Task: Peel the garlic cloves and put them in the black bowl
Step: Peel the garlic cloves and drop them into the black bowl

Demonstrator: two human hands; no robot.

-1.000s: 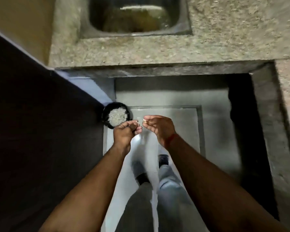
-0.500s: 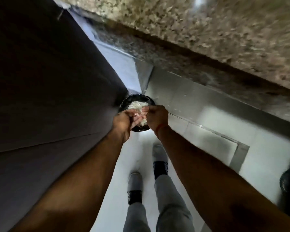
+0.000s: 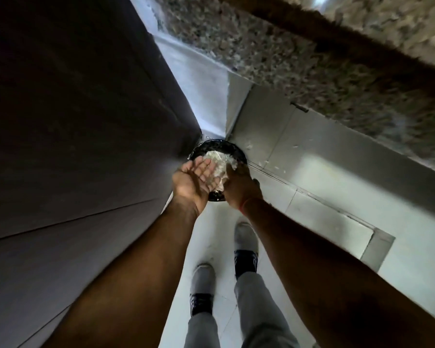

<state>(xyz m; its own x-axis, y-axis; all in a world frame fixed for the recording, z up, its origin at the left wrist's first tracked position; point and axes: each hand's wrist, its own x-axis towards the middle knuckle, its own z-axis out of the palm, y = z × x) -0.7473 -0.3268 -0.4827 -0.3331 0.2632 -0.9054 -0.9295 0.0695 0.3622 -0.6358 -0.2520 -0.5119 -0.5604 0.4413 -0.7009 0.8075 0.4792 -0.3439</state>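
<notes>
The black bowl (image 3: 220,144) sits on the floor, in the corner between the dark panel and the grey base under the counter. It holds a pile of white papery garlic pieces (image 3: 220,156). My left hand (image 3: 194,179) is over the bowl's near side, palm up, fingers straight. My right hand (image 3: 239,187) is close beside it above the bowl with its back to the camera. Its fingers point down toward the left palm and are hidden. No single clove can be made out.
A speckled granite counter (image 3: 312,71) overhangs at the upper right. A dark panel (image 3: 73,121) fills the left. A few white scraps (image 3: 249,146) lie on the floor beside the bowl. My feet (image 3: 245,242) stand on the light floor below the hands.
The view has swung toward the bowl and moved closer. Both hands have gone from pinching something in front of the bowl to being right over it. The left hand has opened, palm up.
</notes>
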